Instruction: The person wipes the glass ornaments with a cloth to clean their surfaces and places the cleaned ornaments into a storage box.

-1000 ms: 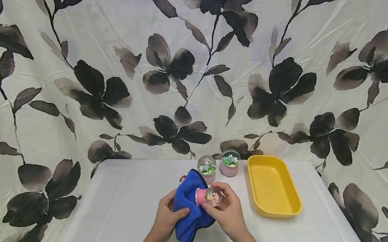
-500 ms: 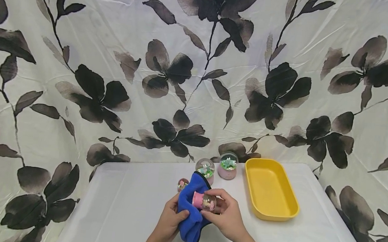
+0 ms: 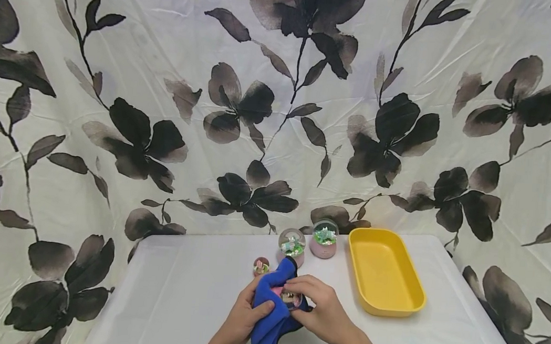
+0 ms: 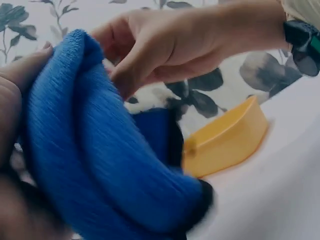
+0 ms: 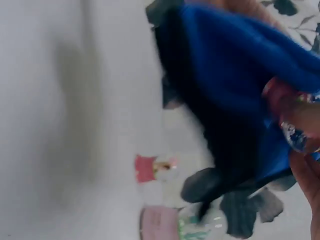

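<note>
My left hand (image 3: 242, 317) grips a blue cloth (image 3: 266, 324) with dark edging, bunched up and folded. With thumb and fingers, my right hand (image 3: 326, 313) holds a small snow globe (image 3: 290, 298) by its clear ball. Its pink base (image 5: 278, 96) sits against the cloth, partly covered by a fold. In the left wrist view the blue cloth (image 4: 105, 145) hides the globe. Just beyond the cloth stands another small snow globe (image 3: 261, 266) with a pink base. Two larger ones, a nearer snow globe (image 3: 292, 243) and a farther snow globe (image 3: 324, 239), stand behind it.
To the right on the white table (image 3: 173, 287) lies a yellow tray (image 3: 387, 273) with raised sides. A floral curtain (image 3: 239, 138) hangs right behind the table's back edge.
The right hand has moved the small snow globe down and left, deeper into the cloth, and its pink base is now mostly covered. The other small globe shows more fully.
</note>
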`<state>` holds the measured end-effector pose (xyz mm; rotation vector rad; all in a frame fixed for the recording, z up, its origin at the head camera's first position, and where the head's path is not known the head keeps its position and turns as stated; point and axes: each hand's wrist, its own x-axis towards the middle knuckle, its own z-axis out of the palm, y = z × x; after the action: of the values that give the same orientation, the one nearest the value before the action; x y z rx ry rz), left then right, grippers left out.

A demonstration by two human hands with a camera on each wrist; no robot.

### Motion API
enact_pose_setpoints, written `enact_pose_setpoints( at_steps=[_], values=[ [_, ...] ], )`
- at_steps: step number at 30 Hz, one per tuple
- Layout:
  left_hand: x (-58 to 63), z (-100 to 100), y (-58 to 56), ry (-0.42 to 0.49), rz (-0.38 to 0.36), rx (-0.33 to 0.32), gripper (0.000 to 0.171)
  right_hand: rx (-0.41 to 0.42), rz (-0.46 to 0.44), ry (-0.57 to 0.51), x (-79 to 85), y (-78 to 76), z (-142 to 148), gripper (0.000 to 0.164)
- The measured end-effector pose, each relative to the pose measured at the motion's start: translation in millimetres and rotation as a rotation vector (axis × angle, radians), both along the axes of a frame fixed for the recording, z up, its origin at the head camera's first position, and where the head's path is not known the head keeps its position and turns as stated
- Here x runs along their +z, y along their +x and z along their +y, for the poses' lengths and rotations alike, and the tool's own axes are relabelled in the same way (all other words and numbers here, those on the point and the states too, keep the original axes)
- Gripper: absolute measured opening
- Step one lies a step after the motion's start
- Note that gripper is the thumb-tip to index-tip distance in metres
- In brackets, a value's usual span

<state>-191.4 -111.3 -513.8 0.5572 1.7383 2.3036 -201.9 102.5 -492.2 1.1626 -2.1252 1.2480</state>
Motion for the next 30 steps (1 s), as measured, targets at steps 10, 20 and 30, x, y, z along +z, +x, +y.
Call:
enact_pose_setpoints(
  at_steps=[10,20,30],
  values=[
    [-1.9,2.3,-0.6,-0.093,0.141,0.111,0.041,0.05,0.225,0.125,-4.1,-1.1,5.5,0.061],
    [-8.3,-7.2,-4.0,-0.179,0.242,0.061,0.053,0.055,0.195,0.134,-10.3,-3.1,9.0,0.058],
    [-12.5,-9.2,-8.3,-0.297,0.48,0.131,0.052,0.152,-0.545,-0.174,-17.3,2.6,4.2,0.043]
  ],
)
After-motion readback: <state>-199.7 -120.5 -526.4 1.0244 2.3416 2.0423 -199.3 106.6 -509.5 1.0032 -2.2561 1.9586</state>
